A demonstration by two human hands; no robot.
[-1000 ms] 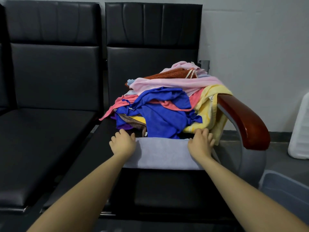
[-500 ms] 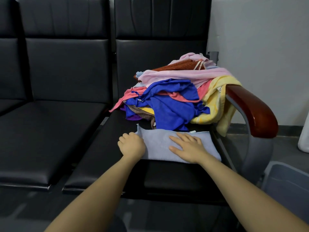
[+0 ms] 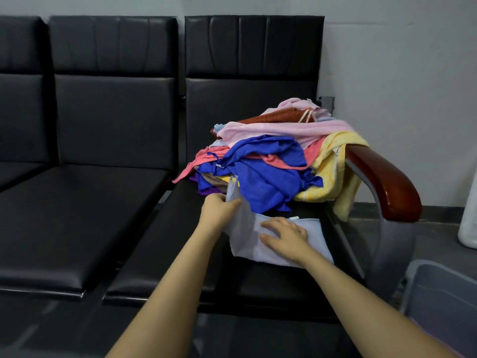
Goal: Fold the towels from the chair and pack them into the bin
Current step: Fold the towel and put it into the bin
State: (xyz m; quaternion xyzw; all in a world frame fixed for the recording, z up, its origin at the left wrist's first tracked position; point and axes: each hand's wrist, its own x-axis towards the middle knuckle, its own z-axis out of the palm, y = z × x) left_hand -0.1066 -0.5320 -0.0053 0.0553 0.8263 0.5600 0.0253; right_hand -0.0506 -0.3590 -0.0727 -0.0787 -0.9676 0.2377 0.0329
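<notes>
Pale grey towel [image 3: 281,241] lies on the seat [image 3: 271,282] in front of the pile [image 3: 271,161], long axis left to right; the left hand [image 3: 219,206] pinches its left end, lifted upright, seemingly to fold rightward; the right hand [image 3: 286,235] presses flat, fingers spread, on the middle; the bin [image 3: 438,301] waits low right.

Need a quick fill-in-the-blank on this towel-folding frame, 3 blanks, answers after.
1. The left hand pinches and lifts the left edge of the pale blue-grey towel, while the right hand presses it flat with ____ fingers.
2. The pale yellow towel drapes over the chair's glossy ____ armrest.
3. The grey plastic bin stands on the floor to the ____ of the chair.

Missing words: straight; wooden; right
</notes>
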